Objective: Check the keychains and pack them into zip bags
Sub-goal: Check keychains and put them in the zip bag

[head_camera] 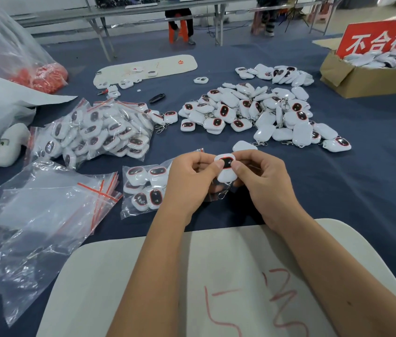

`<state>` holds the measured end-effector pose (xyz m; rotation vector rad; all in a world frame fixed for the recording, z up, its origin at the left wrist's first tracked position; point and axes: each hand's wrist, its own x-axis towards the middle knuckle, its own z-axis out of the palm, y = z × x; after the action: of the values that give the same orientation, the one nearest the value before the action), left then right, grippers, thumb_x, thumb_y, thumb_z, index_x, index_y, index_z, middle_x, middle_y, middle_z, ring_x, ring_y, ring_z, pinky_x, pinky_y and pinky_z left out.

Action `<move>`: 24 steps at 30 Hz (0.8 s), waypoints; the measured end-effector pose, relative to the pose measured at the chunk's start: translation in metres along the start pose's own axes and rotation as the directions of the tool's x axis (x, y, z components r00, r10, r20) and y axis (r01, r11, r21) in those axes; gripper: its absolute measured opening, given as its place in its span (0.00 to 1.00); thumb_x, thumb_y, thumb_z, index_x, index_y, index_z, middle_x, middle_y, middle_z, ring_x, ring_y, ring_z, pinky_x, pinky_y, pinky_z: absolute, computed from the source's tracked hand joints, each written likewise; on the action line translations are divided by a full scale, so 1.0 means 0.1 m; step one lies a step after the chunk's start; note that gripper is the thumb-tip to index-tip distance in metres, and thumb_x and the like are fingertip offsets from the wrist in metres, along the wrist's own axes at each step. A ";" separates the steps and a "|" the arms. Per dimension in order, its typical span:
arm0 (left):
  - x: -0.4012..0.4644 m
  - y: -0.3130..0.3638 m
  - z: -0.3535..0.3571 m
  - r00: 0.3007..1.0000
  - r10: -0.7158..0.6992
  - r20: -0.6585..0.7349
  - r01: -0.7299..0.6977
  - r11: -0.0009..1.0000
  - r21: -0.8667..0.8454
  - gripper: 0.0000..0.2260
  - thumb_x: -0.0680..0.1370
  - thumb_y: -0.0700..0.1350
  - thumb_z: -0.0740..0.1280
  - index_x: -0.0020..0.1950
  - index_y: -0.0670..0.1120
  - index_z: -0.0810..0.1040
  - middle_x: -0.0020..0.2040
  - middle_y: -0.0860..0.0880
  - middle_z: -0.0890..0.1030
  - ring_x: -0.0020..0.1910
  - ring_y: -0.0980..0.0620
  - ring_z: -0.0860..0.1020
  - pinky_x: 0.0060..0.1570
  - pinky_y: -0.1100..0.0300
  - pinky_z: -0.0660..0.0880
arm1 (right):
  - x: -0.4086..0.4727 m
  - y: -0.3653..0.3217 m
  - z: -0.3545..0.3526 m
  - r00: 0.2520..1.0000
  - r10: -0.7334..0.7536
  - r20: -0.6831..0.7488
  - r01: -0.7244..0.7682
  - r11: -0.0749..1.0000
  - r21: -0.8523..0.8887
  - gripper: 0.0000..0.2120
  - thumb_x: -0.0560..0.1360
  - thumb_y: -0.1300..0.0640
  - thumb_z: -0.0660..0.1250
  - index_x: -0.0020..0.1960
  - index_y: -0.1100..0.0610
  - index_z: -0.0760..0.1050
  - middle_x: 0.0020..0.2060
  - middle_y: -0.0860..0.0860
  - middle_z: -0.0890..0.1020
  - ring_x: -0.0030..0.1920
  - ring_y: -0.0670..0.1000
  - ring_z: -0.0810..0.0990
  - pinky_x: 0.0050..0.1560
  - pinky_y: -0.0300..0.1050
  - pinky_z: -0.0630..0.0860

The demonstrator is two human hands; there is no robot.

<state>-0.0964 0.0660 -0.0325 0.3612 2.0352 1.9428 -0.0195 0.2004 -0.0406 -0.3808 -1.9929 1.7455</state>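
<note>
White keychain (226, 170) held upright, clasp dangling, filled zip bag (143, 188) beside

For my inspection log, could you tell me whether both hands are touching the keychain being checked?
Touching. The head view shows the left hand and right hand pinching the keychain, a thumb on each side of its dark face.

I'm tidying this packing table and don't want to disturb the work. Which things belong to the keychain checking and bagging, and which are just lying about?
In the job:
- keychain held by left hand and right hand
- loose keychain pile
- empty zip bags
- part-filled bag
- packed bags

Lying about:
- white plush toy
- black tool
- bag of red items
</note>
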 end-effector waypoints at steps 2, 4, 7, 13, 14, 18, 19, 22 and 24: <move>-0.01 0.01 0.01 1.000 0.018 -0.005 -0.018 0.999 0.028 0.02 0.80 0.40 0.73 0.50 0.42 0.85 0.42 0.43 0.87 0.39 0.51 0.85 0.40 0.55 0.84 | 0.00 -0.01 0.00 1.000 0.001 -0.002 -0.001 1.000 0.015 0.08 0.81 0.60 0.70 0.48 0.49 0.84 0.39 0.45 0.87 0.32 0.45 0.81 0.36 0.32 0.76; -0.02 0.01 0.02 0.999 0.044 -0.010 -0.043 0.998 0.056 0.02 0.79 0.39 0.73 0.49 0.43 0.85 0.41 0.43 0.86 0.38 0.52 0.84 0.40 0.54 0.85 | 0.00 -0.01 0.00 1.000 -0.004 -0.013 0.004 1.000 0.025 0.08 0.80 0.60 0.71 0.47 0.49 0.84 0.38 0.45 0.86 0.32 0.43 0.81 0.36 0.32 0.76; -0.05 0.03 0.05 0.998 0.069 0.001 -0.069 0.995 0.072 0.02 0.79 0.39 0.73 0.49 0.44 0.86 0.41 0.44 0.86 0.39 0.51 0.84 0.38 0.56 0.84 | 0.01 0.00 -0.01 0.999 -0.001 -0.045 0.001 1.000 -0.004 0.07 0.80 0.61 0.72 0.46 0.50 0.84 0.36 0.42 0.85 0.34 0.39 0.80 0.36 0.29 0.74; -0.05 0.05 0.02 0.993 0.122 -0.007 -0.120 0.986 0.119 0.03 0.79 0.40 0.74 0.50 0.46 0.87 0.39 0.48 0.87 0.37 0.55 0.83 0.34 0.64 0.79 | 0.02 0.00 0.00 0.999 0.015 -0.029 -0.015 1.000 0.014 0.06 0.80 0.60 0.71 0.46 0.51 0.83 0.36 0.45 0.86 0.35 0.40 0.80 0.39 0.33 0.77; -0.06 0.04 0.02 0.992 0.129 -0.004 -0.128 0.984 0.126 0.03 0.79 0.40 0.74 0.50 0.46 0.87 0.39 0.49 0.87 0.37 0.56 0.83 0.35 0.64 0.79 | 0.02 0.00 -0.01 1.000 0.015 -0.027 -0.015 1.000 0.015 0.06 0.80 0.60 0.71 0.47 0.51 0.83 0.37 0.45 0.86 0.35 0.40 0.80 0.39 0.34 0.77; -0.05 0.05 0.01 0.988 0.157 -0.004 -0.155 0.978 0.141 0.04 0.78 0.40 0.74 0.49 0.47 0.88 0.39 0.49 0.86 0.38 0.55 0.82 0.40 0.60 0.81 | 0.03 0.01 -0.03 1.000 0.030 0.002 -0.030 0.999 0.044 0.05 0.81 0.60 0.71 0.47 0.52 0.83 0.38 0.50 0.86 0.35 0.44 0.80 0.39 0.38 0.79; -0.05 0.04 0.02 0.987 0.161 -0.007 -0.159 0.975 0.153 0.04 0.78 0.40 0.74 0.49 0.47 0.88 0.39 0.49 0.86 0.39 0.54 0.82 0.41 0.60 0.81 | 0.03 0.02 -0.03 0.999 0.035 0.004 -0.035 0.998 0.048 0.05 0.81 0.60 0.71 0.47 0.52 0.84 0.38 0.49 0.86 0.35 0.44 0.80 0.39 0.38 0.79; -0.04 0.04 0.05 0.982 0.175 -0.068 -0.167 0.980 0.112 0.04 0.78 0.40 0.74 0.49 0.47 0.88 0.38 0.50 0.86 0.35 0.57 0.80 0.37 0.64 0.78 | 0.05 0.02 -0.03 0.997 0.047 0.053 -0.052 0.994 0.095 0.03 0.81 0.61 0.71 0.52 0.54 0.83 0.43 0.52 0.87 0.40 0.48 0.82 0.45 0.44 0.82; -0.04 0.05 0.09 0.976 0.181 -0.118 -0.172 0.982 0.079 0.03 0.78 0.40 0.74 0.50 0.45 0.87 0.39 0.50 0.87 0.33 0.58 0.79 0.36 0.64 0.77 | 0.06 0.03 -0.03 0.996 0.041 0.081 -0.048 0.994 0.094 0.06 0.80 0.63 0.72 0.54 0.55 0.83 0.45 0.52 0.87 0.42 0.48 0.83 0.47 0.43 0.82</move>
<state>-0.0890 0.0734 -0.0278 0.4614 2.2221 2.0488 -0.0229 0.2064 -0.0420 -0.3312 -1.9593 1.9031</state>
